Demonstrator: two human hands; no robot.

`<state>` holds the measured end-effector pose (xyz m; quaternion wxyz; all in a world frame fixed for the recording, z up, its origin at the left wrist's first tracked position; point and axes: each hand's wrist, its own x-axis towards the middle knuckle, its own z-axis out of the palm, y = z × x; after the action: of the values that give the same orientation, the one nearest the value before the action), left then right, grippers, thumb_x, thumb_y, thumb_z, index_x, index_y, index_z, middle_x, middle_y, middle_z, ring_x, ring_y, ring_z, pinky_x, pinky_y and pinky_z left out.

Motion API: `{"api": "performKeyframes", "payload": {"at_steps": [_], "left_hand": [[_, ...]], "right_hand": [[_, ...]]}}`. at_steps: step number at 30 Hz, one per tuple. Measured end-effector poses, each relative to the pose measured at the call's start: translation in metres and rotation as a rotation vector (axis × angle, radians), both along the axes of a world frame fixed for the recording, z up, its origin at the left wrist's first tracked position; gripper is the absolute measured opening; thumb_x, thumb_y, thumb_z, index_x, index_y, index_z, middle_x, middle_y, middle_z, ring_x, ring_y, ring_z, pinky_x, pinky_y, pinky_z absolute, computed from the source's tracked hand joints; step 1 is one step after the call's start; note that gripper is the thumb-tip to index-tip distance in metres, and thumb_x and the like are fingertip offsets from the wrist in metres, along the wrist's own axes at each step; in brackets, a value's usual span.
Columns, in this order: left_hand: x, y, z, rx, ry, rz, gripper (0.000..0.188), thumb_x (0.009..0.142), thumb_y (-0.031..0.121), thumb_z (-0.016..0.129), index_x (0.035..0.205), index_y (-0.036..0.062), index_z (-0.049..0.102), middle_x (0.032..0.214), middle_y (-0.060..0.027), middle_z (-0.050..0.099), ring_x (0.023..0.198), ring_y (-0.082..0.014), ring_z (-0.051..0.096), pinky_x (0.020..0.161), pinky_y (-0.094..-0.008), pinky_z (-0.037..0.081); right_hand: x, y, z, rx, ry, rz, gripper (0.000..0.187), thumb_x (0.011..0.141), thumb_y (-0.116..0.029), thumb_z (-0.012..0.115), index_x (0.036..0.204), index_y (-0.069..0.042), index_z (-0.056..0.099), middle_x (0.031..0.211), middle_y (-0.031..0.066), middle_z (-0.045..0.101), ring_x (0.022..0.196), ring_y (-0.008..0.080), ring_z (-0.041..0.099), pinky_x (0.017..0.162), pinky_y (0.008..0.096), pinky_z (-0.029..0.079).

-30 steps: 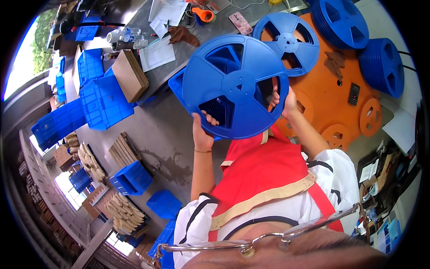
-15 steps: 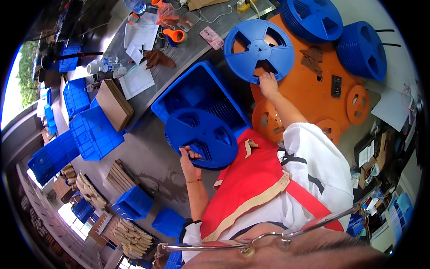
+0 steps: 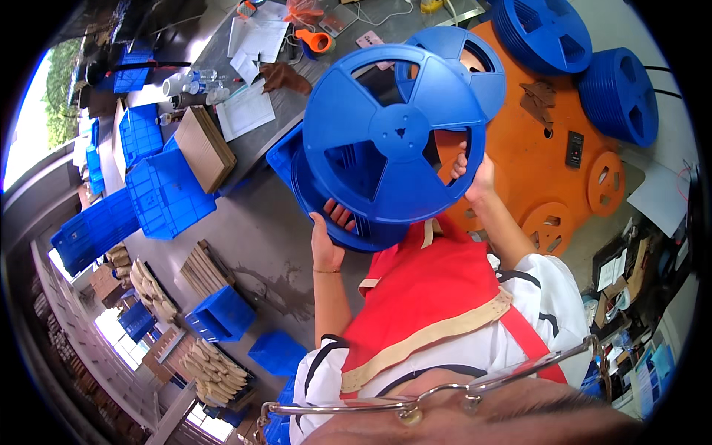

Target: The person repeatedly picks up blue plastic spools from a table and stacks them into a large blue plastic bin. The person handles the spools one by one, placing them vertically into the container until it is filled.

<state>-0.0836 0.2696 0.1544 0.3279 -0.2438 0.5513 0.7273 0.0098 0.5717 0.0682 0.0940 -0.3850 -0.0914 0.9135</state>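
Note:
A large blue plastic reel flange (image 3: pixel 452 96) with wedge-shaped cut-outs is held up in front of me. My right hand (image 3: pixel 475 172) grips its right rim, fingers through a cut-out. Below and behind it is a stack of similar blue flanges (image 3: pixel 371 241), partly hidden. My left hand (image 3: pixel 331 236) holds that stack at its lower left, fingers curled in through an opening. Behind the raised flange, another blue flange (image 3: pixel 489 81) lies over the edge of the orange round table (image 3: pixel 512 159). A blue bin (image 3: pixel 280 154) shows only partly behind the stack.
Two stacks of blue flanges (image 3: pixel 541 33) (image 3: pixel 619 96) stand on the far side of the orange table. A grey workbench (image 3: pixel 326 67) carries papers, a brown glove (image 3: pixel 285 77) and an orange tape dispenser (image 3: pixel 315 41). Blue crates (image 3: pixel 167 193) and cardboard (image 3: pixel 202 152) are at left.
My right hand has lifted a flange off the orange table and brought it left, over the stack in my left hand. The left hand has risen slightly with its stack.

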Motion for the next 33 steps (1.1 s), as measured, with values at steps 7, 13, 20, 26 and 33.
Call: {"api": "performKeyframes", "payload": {"at_steps": [7, 13, 20, 26, 33], "left_hand": [[0.015, -0.004, 0.003, 0.312, 0.087, 0.034, 0.045, 0.085, 0.049, 0.049, 0.105, 0.0089, 0.047, 0.079, -0.0009, 0.047, 0.077, -0.0165, 0.048, 0.087, -0.0374, 0.042], [0.025, -0.018, 0.007, 0.199, 0.085, 0.154, 0.022, 0.092, 0.032, 0.049, 0.097, 0.0111, 0.048, 0.068, 0.0037, 0.039, 0.066, -0.0102, 0.042, 0.075, -0.0323, 0.042], [0.047, -0.049, 0.011, 0.203, 0.008, 0.336, 0.033, 0.090, 0.043, 0.046, 0.098, 0.0113, 0.051, 0.060, 0.0047, 0.034, 0.055, -0.0065, 0.036, 0.060, -0.0244, 0.041], [0.049, -0.050, 0.007, 0.153, -0.019, 0.338, 0.040, 0.092, 0.045, 0.041, 0.108, 0.0100, 0.050, 0.065, 0.0031, 0.037, 0.061, -0.0086, 0.041, 0.062, -0.0262, 0.042], [0.029, -0.030, 0.005, 0.016, -0.042, 0.160, 0.056, 0.090, 0.050, 0.039, 0.128, 0.0096, 0.039, 0.115, -0.0073, 0.054, 0.098, -0.0178, 0.055, 0.077, -0.0331, 0.048]], "right_hand": [[-0.009, -0.025, -0.046, 0.387, -0.240, 0.384, 0.034, 0.089, -0.031, 0.041, 0.101, -0.002, 0.054, 0.069, 0.0092, 0.057, 0.060, 0.0190, 0.054, 0.057, 0.0314, 0.044], [-0.042, 0.027, -0.148, 1.835, -0.642, 0.852, 0.051, 0.079, -0.024, 0.060, 0.123, -0.001, 0.045, 0.124, 0.0158, 0.047, 0.117, 0.0306, 0.044, 0.097, 0.0400, 0.034], [-0.041, 0.042, -0.149, 2.040, -0.721, 1.378, 0.062, 0.074, -0.021, 0.066, 0.127, -0.006, 0.038, 0.124, 0.0130, 0.045, 0.113, 0.0282, 0.042, 0.098, 0.0429, 0.030], [-0.037, 0.018, -0.045, 2.146, -0.174, 0.431, 0.027, 0.072, -0.021, 0.068, 0.092, -0.005, 0.059, 0.084, 0.0102, 0.059, 0.083, 0.0304, 0.055, 0.074, 0.0380, 0.042], [-0.017, 0.021, 0.012, 0.331, -0.122, -0.049, 0.038, 0.094, -0.038, 0.033, 0.089, -0.005, 0.051, 0.056, 0.0019, 0.044, 0.048, 0.0141, 0.044, 0.050, 0.0299, 0.040]]}}
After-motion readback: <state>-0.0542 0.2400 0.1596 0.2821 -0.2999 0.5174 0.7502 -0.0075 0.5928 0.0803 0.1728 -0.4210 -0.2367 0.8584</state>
